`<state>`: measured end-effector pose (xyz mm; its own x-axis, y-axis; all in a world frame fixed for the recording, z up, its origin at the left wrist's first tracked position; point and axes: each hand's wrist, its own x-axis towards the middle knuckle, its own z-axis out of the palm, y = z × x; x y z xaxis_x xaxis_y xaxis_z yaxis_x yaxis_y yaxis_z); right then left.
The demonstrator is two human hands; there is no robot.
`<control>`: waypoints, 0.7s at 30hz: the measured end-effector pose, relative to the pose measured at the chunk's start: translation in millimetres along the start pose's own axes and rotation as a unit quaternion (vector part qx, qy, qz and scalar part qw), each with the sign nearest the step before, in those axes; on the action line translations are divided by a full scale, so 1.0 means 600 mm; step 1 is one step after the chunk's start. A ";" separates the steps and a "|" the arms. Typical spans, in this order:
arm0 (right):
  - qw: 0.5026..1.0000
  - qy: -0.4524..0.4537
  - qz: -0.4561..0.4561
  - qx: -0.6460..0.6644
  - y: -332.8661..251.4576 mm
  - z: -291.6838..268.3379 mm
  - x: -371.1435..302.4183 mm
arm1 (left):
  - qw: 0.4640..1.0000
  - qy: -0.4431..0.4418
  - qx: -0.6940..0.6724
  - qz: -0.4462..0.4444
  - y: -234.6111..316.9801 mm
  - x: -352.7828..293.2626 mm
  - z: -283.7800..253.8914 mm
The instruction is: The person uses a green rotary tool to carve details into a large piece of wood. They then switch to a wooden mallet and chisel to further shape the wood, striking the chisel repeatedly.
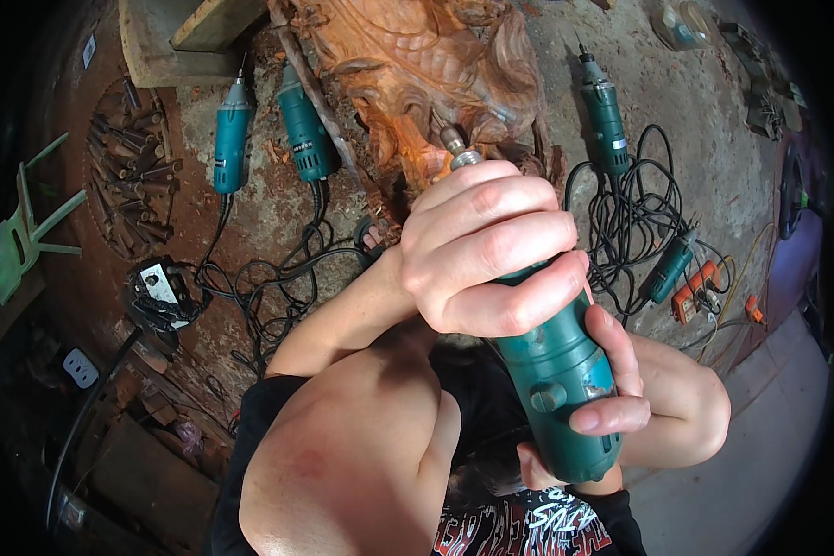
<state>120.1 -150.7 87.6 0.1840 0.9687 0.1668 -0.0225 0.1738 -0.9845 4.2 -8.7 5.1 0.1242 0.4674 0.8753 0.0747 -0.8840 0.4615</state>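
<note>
A teal die grinder (pixel 565 371) is held in both of my hands, slanting from the lower right up toward the carving. My left hand (pixel 491 250) wraps closed over its front part, just behind the metal collet (pixel 465 158). Lower down, my right hand (pixel 616 380) holds the rear of the body, with fingers curled along its right side; much of that hand is hidden behind the tool. A thin bit (pixel 440 120) sticks out at the front, over the reddish carved wood (pixel 389 65). I cannot tell whether it touches the wood.
Two teal die grinders (pixel 230 139) (pixel 306 139) lie at the left, another die grinder (pixel 604 120) at the right. A small teal tool (pixel 672 266) lies by tangled black cords (pixel 630 208). An orange power strip (pixel 695 292), a round tray of bits (pixel 134 167) and a green chair (pixel 14 246) stand around.
</note>
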 end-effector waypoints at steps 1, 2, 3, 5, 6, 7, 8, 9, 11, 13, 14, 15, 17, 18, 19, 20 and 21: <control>1.000 -0.009 -0.006 -0.008 0.000 -0.002 0.000 | 1.000 0.000 -0.001 0.002 0.000 0.000 -0.001; 1.000 -0.016 -0.013 -0.018 0.000 -0.005 0.000 | 1.000 0.003 -0.003 0.003 0.001 -0.001 0.001; 0.999 -0.019 -0.023 -0.020 0.005 -0.005 0.001 | 1.000 0.000 -0.004 0.002 0.003 -0.002 0.001; 0.998 -0.024 -0.044 -0.024 0.019 -0.007 0.003 | 1.000 -0.013 -0.006 -0.001 0.006 -0.005 -0.002; 0.998 -0.026 -0.048 -0.026 0.019 -0.010 0.005 | 1.000 -0.021 -0.006 -0.001 0.006 -0.005 -0.004; 0.998 -0.026 -0.051 -0.027 0.018 -0.012 0.005 | 1.000 -0.028 -0.007 -0.001 0.007 -0.005 -0.006; 0.998 -0.026 -0.051 -0.029 0.017 -0.012 0.004 | 0.999 -0.032 -0.010 0.000 0.006 -0.005 -0.008; 0.998 -0.026 -0.052 -0.031 0.014 -0.012 0.004 | 0.999 -0.034 -0.010 0.002 0.006 -0.005 -0.008; 0.998 -0.025 -0.051 -0.034 0.011 -0.012 0.005 | 0.999 -0.037 -0.011 0.005 0.007 -0.005 -0.009; 0.998 -0.024 -0.051 -0.037 0.007 -0.012 0.004 | 0.999 -0.037 -0.013 0.009 0.010 -0.005 -0.008; 0.998 -0.022 -0.050 -0.038 0.008 -0.012 0.004 | 0.999 -0.038 -0.015 0.011 0.011 -0.007 -0.007; 0.998 -0.022 -0.050 -0.038 0.009 -0.012 0.003 | 0.999 -0.038 -0.017 0.011 0.011 -0.007 -0.006; 0.998 -0.023 -0.049 -0.038 0.007 -0.011 0.004 | 0.999 -0.035 -0.021 0.006 0.010 -0.005 -0.007; 0.998 -0.023 -0.049 -0.039 0.006 -0.011 0.003 | 1.000 -0.017 -0.019 0.012 0.007 -0.004 -0.003; 0.998 -0.023 -0.049 -0.040 0.007 -0.009 0.002 | 1.000 0.001 -0.016 0.017 0.003 -0.003 0.002; 0.998 -0.023 -0.049 -0.041 0.006 -0.010 0.003 | 0.999 0.019 -0.013 0.023 0.000 -0.003 0.006; 0.998 -0.024 -0.048 -0.041 0.007 -0.010 0.002 | 0.999 0.022 -0.012 0.022 -0.001 -0.003 0.007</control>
<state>126.1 -149.6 83.7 0.1343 0.9560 0.2606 0.0730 0.2528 -0.9648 8.2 -9.0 2.5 0.0826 0.4271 0.9004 0.0459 -0.9042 0.4247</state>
